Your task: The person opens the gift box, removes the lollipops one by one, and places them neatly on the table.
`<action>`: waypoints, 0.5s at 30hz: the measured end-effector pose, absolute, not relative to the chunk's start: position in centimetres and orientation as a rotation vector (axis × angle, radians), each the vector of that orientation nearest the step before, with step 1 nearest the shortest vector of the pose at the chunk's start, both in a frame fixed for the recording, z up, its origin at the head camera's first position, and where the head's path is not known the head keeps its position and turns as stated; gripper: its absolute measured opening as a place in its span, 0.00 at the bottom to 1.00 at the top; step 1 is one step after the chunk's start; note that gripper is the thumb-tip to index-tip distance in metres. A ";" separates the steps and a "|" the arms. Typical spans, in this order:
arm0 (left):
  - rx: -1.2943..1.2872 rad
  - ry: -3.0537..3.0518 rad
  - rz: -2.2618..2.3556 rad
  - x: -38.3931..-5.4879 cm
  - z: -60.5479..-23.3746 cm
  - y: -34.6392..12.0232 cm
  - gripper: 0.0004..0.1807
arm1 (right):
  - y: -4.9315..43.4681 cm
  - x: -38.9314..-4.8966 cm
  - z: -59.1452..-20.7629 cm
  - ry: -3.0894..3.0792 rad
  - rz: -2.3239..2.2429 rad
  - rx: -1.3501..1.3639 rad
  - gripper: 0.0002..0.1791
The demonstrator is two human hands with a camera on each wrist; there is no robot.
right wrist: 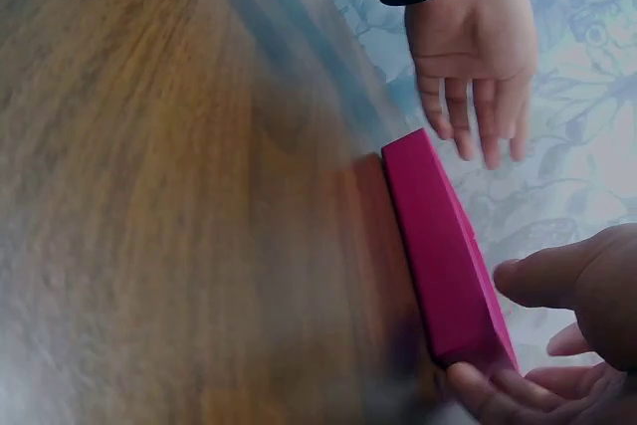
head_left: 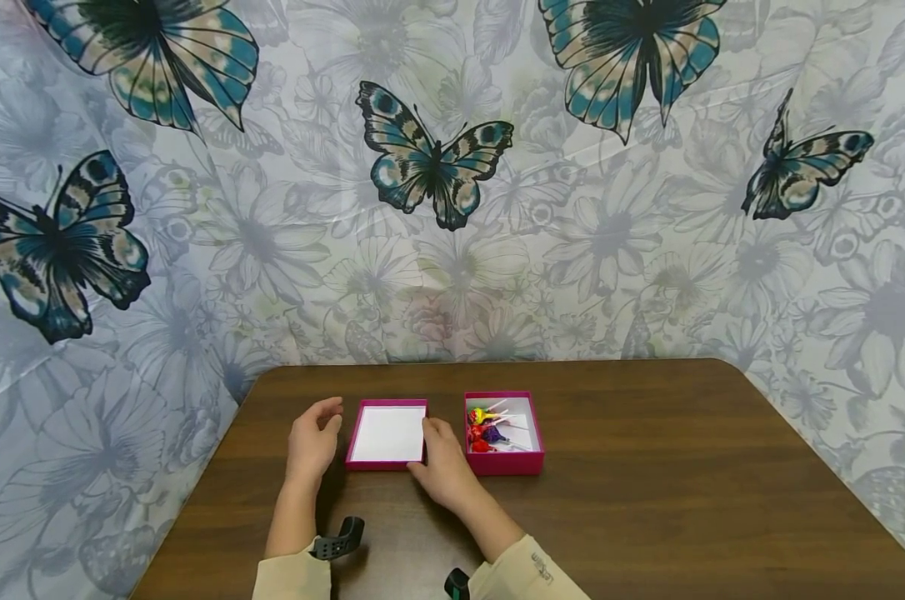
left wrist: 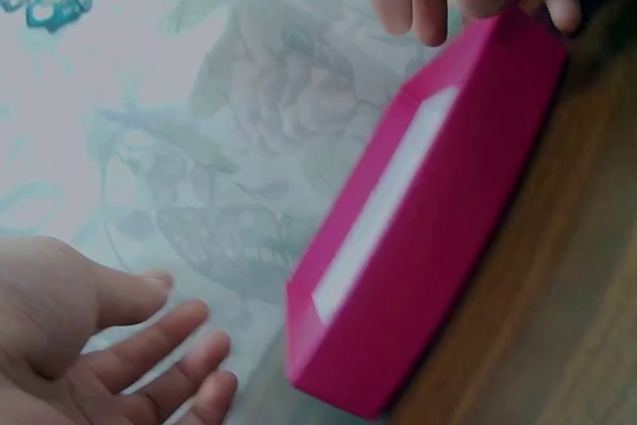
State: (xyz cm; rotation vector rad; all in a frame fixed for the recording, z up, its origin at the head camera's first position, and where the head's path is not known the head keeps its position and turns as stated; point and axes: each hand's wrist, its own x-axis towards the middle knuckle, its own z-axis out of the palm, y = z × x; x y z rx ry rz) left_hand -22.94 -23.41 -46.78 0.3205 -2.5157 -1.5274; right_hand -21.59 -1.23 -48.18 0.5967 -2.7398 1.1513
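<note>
A shallow magenta box lid or tray with a white inside (head_left: 387, 433) lies on the table. Left of it, my left hand (head_left: 313, 442) hovers apart from its wall with fingers loosely bent and nothing held. At the opposite side, my right hand (head_left: 445, 462) touches the right wall near the front corner, thumb at the front and fingers along the edge. In the right wrist view, the right thumb (right wrist: 542, 276) is right at the magenta rim. Just right of that hand stands a deeper magenta box (head_left: 507, 463) holding several wrapped lollipops (head_left: 482, 433), sticks pointing right.
The brown wooden table (head_left: 670, 483) reaches to a patterned butterfly cloth (head_left: 452, 283) behind it. Dark bands circle both wrists, the left one (head_left: 337, 540) at the cuff of a pale yellow sleeve.
</note>
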 end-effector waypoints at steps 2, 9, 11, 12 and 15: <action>0.318 -2.465 -1.516 -22.9 -46.1 -23.2 0.19 | -1.1 -21.5 -47.8 -2.714 1.141 0.608 0.36; 0.284 -2.373 -1.538 -22.6 -44.1 -21.7 0.18 | 0.2 -21.7 -45.5 -2.472 1.280 0.684 0.28; 0.260 -2.374 -1.565 -22.4 -43.7 -21.2 0.19 | 0.8 -21.8 -44.7 -2.404 1.303 0.704 0.26; 0.243 -2.374 -1.586 -22.4 -43.4 -20.9 0.20 | 1.1 -21.8 -44.2 -2.370 1.313 0.713 0.25; 0.183 -2.347 -1.649 -22.2 -43.0 -20.1 0.21 | 2.2 -21.9 -43.1 -2.307 1.312 0.732 0.24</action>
